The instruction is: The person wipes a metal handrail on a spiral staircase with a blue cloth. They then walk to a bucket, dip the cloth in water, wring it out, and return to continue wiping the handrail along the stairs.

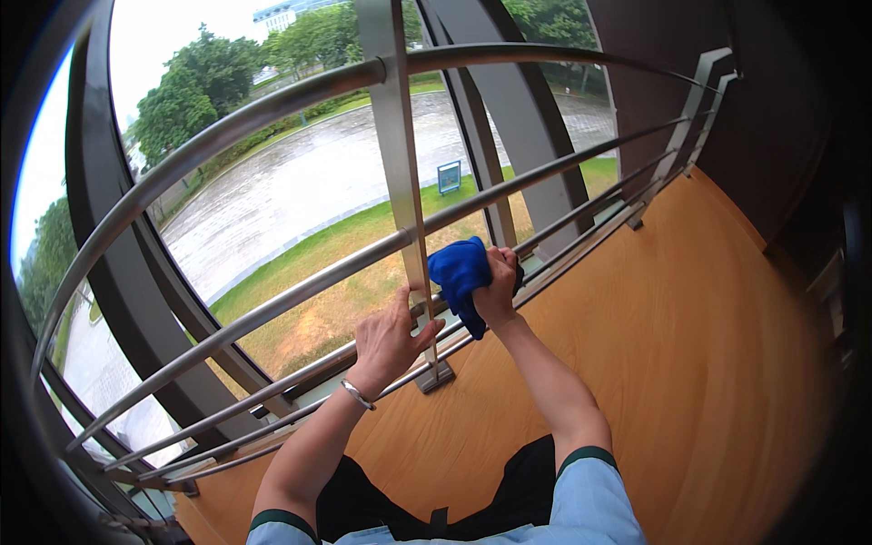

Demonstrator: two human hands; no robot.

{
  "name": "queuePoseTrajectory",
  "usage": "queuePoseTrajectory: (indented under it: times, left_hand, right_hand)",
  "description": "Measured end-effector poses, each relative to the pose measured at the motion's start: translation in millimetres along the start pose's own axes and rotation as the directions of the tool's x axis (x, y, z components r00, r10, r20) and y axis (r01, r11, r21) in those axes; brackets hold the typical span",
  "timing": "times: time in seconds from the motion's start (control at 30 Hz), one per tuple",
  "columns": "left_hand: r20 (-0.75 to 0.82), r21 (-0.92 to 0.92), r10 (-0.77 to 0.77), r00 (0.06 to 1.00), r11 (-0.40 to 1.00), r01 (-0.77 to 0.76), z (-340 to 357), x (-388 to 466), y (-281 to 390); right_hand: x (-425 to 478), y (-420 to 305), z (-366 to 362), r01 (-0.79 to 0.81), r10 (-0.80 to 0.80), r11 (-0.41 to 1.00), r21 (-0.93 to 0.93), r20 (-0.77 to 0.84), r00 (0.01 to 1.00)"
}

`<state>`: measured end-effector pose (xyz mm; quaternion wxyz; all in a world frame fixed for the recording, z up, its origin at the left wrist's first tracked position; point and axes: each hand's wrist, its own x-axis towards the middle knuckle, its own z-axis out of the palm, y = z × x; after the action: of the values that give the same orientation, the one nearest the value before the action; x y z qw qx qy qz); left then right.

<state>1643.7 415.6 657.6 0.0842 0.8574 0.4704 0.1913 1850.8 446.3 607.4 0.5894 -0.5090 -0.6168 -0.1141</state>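
My right hand (499, 285) grips a bunched blue cloth (460, 272) at one of the lower horizontal rails, just right of the flat metal post (402, 170). The rail is partly hidden behind the cloth and fingers. Something dark shows beside the fingers. My left hand (388, 340), with a silver bangle (357, 394) at the wrist, rests against the post's lower part, thumb and fingers apart around its edge, with no cloth in it. The post stands on a metal foot (434, 377) on the floor.
The thick top handrail (272, 109) and a middle rail (327, 271) cross in front of me. Behind them stand tall windows with slanted dark frames (102, 225). A wood floor (613, 354) lies below, and a dark wall (664, 41) stands at the right.
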Motion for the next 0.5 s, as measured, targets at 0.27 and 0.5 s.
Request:
queuePoseTrajectory:
  times: [0.27,0.5]
  left_hand:
    - [-0.065,0.019,-0.091,0.994,0.996,0.093,3,-1,1]
    - [-0.051,0.074,-0.136,0.989,0.987,0.139,7,-1,2]
  right_hand:
    - [67,-53,-47,-0.256,0.57,0.333,0.907,0.022,0.821]
    - [141,-120,-17,0.285,-0.094,0.588,0.757,-0.285,0.954]
